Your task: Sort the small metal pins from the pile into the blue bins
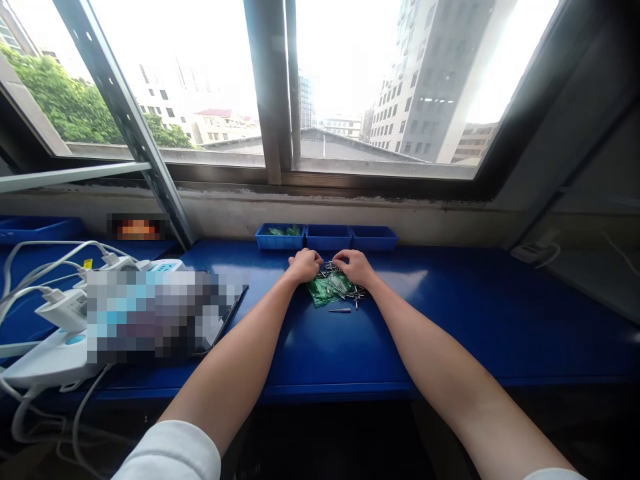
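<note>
My left hand [305, 267] is at the left edge of a heap of small slim metal pieces [329, 269], its fingers curled together. On the heap's other side, my right hand [354, 267] reaches in with thumb and fingers bent into a pinch. Anything inside either hand is too small or hidden to make out. Green plastic bags [320, 292] lie among the metal pieces, just below the hands. One loose metal pin [340, 310] rests apart on the blue table [330, 353], nearer to me.
Behind the hands stand three joined blue bins: a left bin [280, 244] with green bags inside, a middle bin [329, 245] and a right bin [374, 243]. To the left are a white power strip [50, 357], plugs and cables. A metal post [120, 100] rises before the window.
</note>
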Motion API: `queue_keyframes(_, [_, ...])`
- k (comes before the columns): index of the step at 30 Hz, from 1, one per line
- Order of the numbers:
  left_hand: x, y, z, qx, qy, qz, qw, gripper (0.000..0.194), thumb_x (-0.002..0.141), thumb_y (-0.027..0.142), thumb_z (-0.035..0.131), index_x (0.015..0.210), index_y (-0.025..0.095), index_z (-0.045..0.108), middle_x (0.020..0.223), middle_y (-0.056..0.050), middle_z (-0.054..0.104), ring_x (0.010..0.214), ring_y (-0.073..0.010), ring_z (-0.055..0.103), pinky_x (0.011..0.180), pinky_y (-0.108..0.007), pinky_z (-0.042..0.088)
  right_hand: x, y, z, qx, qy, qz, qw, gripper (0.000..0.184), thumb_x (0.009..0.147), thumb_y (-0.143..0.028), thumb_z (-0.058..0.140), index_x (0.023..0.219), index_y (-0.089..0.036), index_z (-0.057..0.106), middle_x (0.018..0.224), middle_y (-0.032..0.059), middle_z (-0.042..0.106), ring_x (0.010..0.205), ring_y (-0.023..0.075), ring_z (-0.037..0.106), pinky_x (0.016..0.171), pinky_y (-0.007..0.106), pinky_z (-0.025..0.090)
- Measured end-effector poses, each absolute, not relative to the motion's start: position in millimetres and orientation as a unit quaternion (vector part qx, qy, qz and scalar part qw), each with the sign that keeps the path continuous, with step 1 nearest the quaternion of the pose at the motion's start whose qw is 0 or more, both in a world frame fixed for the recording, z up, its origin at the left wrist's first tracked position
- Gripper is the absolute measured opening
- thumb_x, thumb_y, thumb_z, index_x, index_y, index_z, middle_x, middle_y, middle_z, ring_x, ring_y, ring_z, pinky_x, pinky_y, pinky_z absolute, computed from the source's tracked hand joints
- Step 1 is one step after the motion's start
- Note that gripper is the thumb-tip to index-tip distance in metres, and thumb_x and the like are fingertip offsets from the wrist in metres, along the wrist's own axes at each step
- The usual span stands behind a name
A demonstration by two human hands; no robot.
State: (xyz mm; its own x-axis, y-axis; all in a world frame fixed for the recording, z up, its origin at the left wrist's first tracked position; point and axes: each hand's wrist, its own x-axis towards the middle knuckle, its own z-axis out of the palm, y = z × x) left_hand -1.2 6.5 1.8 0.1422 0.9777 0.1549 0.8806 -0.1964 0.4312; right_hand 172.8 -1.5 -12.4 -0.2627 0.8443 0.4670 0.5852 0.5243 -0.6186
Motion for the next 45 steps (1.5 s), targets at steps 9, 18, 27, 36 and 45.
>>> queue_keyframes(9, [-2.2, -3.4, 5.3, 0.775, 0.488, 0.361, 0.176, 0.019, 0.077, 0.032, 0.057, 0.087, 0.019, 0.065, 0.083, -0.002, 0.068, 0.077, -0.0157, 0.060, 0.070, -0.024, 0.046, 171.9, -6.6, -5.4, -0.503, -0.723, 0.175, 0.441, 0.026, 0.084, -0.035, 0.043, 0.072, -0.017, 0.058, 0.067, 0.0017, 0.061, 0.060, 0.0134, 0.053, 0.059, 0.025, 0.038])
queue_keyframes(18, [-1.8, -1.7, 3.8, 0.770, 0.518, 0.357, 0.110, 0.022, 0.082, 0.029, 0.050, 0.088, 0.019, 0.068, 0.088, -0.003, 0.069, 0.083, -0.0174, 0.061, 0.077, -0.024, 0.046, 172.5, -5.8, -5.5, -0.492, -0.719, 0.219, 0.440, 0.037, 0.083, -0.047, 0.045, 0.070, -0.017, 0.063, 0.065, 0.0029, 0.065, 0.060, 0.0141, 0.057, 0.060, 0.025, 0.042])
queue_keyframes(27, [-4.3, 1.6, 2.0, 0.764, 0.521, 0.361, 0.116, 0.022, 0.083, 0.030, 0.049, 0.089, 0.019, 0.068, 0.087, -0.003, 0.069, 0.083, -0.0176, 0.062, 0.076, -0.025, 0.046, 172.7, -9.0, -1.4, -0.394, -0.663, 0.342, 0.537, 0.035, 0.068, -0.047, 0.066, 0.082, -0.016, 0.071, 0.084, 0.0078, 0.071, 0.081, 0.0218, 0.066, 0.074, 0.031, 0.051])
queue_keyframes(36, [-4.1, 0.1, 3.1, 0.746, 0.512, 0.417, 0.087, 0.027, 0.082, 0.032, 0.055, 0.102, 0.019, 0.067, 0.100, -0.004, 0.065, 0.089, -0.0167, 0.060, 0.084, -0.023, 0.046, 178.7, -2.5, -4.4, -0.419, -0.655, 0.329, 0.536, 0.033, 0.068, -0.042, 0.066, 0.088, -0.018, 0.072, 0.091, 0.0060, 0.071, 0.088, 0.0226, 0.065, 0.082, 0.033, 0.050])
queue_keyframes(45, [-12.8, 2.0, 4.3, 0.694, 0.559, 0.452, 0.043, 0.027, 0.084, 0.026, 0.048, 0.104, 0.020, 0.065, 0.104, -0.005, 0.058, 0.086, -0.0162, 0.058, 0.084, -0.025, 0.046, 213.1, 15.0, 1.1, -0.631, -0.599, 0.108, 0.481, 0.051, 0.072, -0.036, 0.056, 0.120, -0.021, 0.059, 0.106, 0.0103, 0.063, 0.120, 0.0301, 0.039, 0.100, 0.046, 0.029])
